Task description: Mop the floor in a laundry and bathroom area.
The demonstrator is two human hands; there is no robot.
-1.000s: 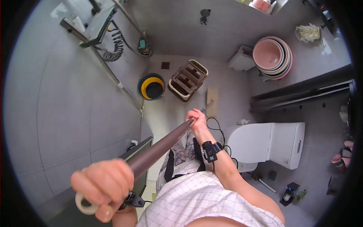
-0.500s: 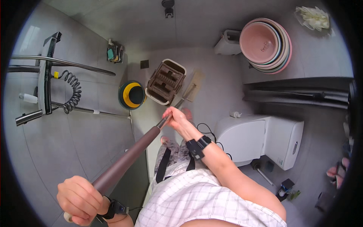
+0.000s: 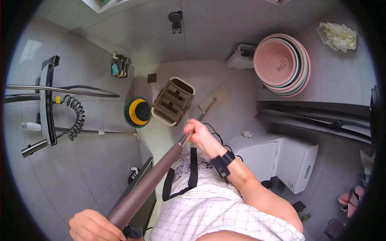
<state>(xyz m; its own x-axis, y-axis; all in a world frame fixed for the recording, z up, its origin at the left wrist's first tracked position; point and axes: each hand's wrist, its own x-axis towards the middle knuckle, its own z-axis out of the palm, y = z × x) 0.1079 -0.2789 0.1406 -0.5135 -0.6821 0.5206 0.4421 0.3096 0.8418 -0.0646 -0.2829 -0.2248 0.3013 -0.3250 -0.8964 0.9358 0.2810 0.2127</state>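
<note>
A flat mop slants across the view, its thick brown handle [image 3: 146, 182] rising from the floor toward my lower left. My left hand [image 3: 94, 225] is wrapped round the handle's top end. Farther down, where the pole turns to thin metal, my right hand [image 3: 197, 132] grips it with closed fingers. The pale mop head [image 3: 215, 99] lies on the grey floor, somewhat blurred. Just left of it stands a brown and cream mop bucket [image 3: 173, 101] with a wringer insert, apart from the head.
Beside the mop bucket sit nested green and yellow buckets [image 3: 138, 112]. Stacked basins [image 3: 275, 62] rest on a ledge at far right. A white toilet [image 3: 257, 150] stands to my right, with a black cable near it. A shower fixture [image 3: 49, 102] juts from the left wall.
The mop head has slid right, farther from the mop bucket. Both hands have shifted right with the handle, still gripping it. The whole view has tilted up slightly.
</note>
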